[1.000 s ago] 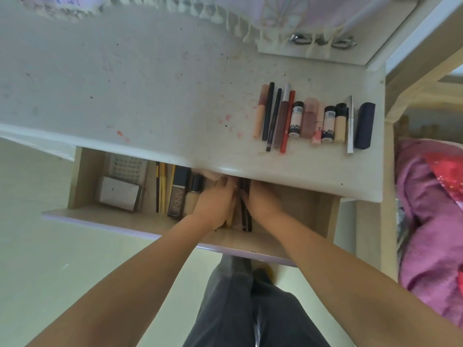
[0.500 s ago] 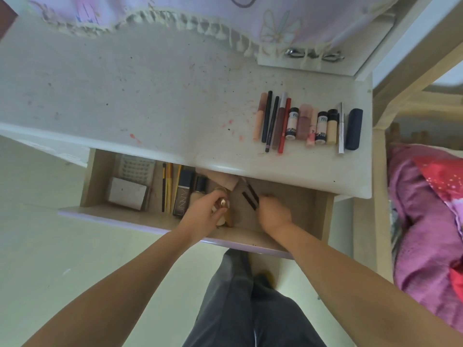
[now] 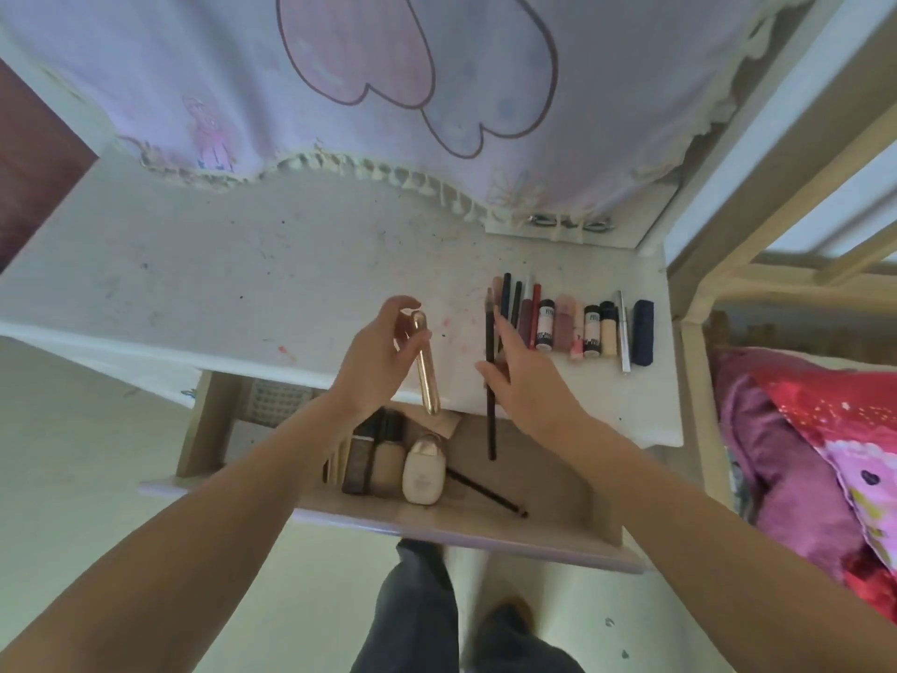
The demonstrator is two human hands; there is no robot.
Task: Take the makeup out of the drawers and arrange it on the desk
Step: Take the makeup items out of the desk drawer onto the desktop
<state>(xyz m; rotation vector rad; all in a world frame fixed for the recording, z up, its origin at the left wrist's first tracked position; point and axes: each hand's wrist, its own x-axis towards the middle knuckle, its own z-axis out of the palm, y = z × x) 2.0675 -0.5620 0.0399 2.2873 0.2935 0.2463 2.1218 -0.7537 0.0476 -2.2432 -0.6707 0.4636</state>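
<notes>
My left hand point(image 3: 376, 364) holds a slim gold tube point(image 3: 426, 376) upright above the front edge of the white desk point(image 3: 204, 279). My right hand point(image 3: 522, 381) pinches long dark makeup pencils point(image 3: 490, 420) just left of the row of makeup point(image 3: 573, 325) laid out on the desk's right side. Below, the open drawer point(image 3: 573, 507) holds a cream bottle point(image 3: 422, 471), two foundation bottles point(image 3: 376, 459) and a thin black brush point(image 3: 485, 493).
A pink cloth point(image 3: 388, 89) with a fringe hangs over the back of the desk. A bed frame point(image 3: 757, 206) and a pink blanket point(image 3: 801, 454) stand to the right. My legs point(image 3: 422, 614) are under the drawer. A white mesh tray point(image 3: 279, 405) sits in the drawer's left part.
Both hands have lifted out of the drawer to above the desk, the left with the gold tube, the right with the dark pencils. The camera has tilted up.
</notes>
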